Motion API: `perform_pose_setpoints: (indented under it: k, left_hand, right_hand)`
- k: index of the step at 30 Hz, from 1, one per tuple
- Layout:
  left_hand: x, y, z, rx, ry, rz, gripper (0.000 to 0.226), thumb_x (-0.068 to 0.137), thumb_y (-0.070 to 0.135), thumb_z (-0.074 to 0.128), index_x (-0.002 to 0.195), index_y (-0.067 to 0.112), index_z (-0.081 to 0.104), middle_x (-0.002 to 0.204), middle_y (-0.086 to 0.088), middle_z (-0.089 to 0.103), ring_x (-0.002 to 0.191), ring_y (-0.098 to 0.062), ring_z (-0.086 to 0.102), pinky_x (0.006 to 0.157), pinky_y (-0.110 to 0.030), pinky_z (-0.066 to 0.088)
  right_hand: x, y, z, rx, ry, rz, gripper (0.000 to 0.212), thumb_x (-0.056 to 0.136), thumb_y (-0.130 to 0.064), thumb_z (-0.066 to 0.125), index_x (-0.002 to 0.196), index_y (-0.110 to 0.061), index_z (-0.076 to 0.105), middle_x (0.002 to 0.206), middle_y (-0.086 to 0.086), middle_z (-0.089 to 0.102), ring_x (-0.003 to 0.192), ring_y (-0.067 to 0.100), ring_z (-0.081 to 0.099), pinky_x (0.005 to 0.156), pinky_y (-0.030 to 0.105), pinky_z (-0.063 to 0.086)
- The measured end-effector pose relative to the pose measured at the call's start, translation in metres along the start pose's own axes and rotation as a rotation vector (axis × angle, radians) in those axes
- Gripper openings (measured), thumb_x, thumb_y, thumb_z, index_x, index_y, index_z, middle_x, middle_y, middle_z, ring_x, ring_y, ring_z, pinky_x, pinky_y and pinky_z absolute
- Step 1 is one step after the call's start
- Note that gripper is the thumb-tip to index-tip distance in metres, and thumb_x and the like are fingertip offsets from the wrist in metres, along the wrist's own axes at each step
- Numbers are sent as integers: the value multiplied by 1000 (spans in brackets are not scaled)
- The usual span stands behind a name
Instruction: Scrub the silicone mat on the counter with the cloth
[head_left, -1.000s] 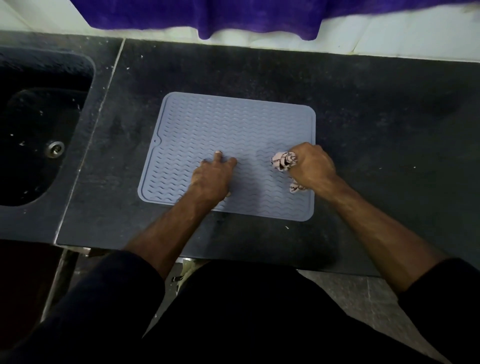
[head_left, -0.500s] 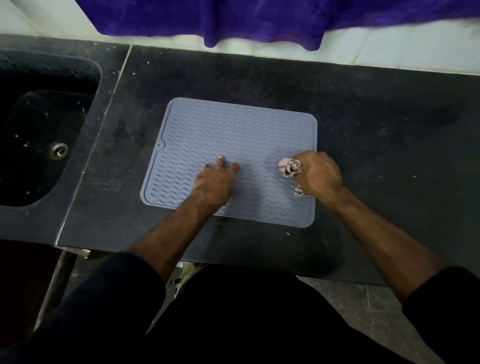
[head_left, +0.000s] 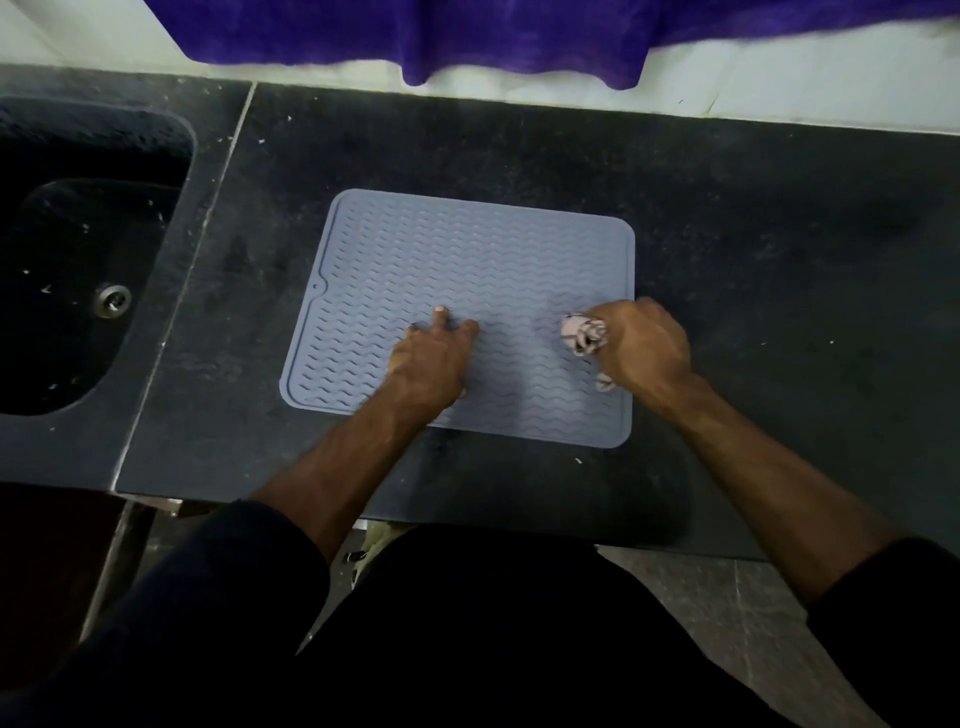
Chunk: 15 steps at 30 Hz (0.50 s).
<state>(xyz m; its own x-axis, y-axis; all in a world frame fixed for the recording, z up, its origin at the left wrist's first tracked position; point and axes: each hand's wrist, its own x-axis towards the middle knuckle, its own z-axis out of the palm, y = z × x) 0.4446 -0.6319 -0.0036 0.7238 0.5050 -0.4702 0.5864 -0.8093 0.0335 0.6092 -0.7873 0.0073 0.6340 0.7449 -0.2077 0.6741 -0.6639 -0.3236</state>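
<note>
A grey-blue silicone mat with wavy ridges lies flat on the dark counter. My left hand presses down on the mat's near middle with straight fingers. My right hand grips a bunched pale patterned cloth against the mat close to its right edge. Most of the cloth is hidden inside the fist; a small end shows below the hand.
A dark sink with a metal drain sits to the left of the mat. A purple fabric hangs over the white wall at the back. The counter's front edge runs just below my forearms.
My right hand with the cloth has slid a little toward the mat's right edge. My left hand has stayed pressed on the mat.
</note>
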Motion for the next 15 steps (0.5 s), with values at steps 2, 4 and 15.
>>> perform_pose_setpoints:
  k: [2, 4, 15]
  left_hand:
    - [0, -2, 2, 1, 0, 9, 85, 81, 24, 74, 148, 23, 23, 158, -15, 11, 137, -41, 30, 103, -50, 41]
    - [0, -4, 4, 1, 0, 13, 85, 80, 26, 75, 148, 23, 23, 158, -15, 11, 137, -41, 29, 102, -51, 41]
    - [-8, -40, 22, -193, 151, 95, 75, 84, 43, 66, 147, 27, 29, 160, 0, 10, 144, -26, 21, 112, -43, 26]
  right_hand:
    - [-3, 14, -3, -40, -26, 62, 23, 88, -32, 67, 105, -16, 70, 97, 7, 70, 92, 26, 63, 80, 42, 55]
    - [-3, 15, -5, -57, -33, 81, 25, 86, -31, 69, 105, -15, 70, 97, 10, 70, 90, 27, 63, 80, 42, 55]
    - [9, -38, -6, 137, 53, -23, 4, 86, -14, 66, 86, -12, 70, 77, 1, 68, 72, 22, 66, 60, 31, 53]
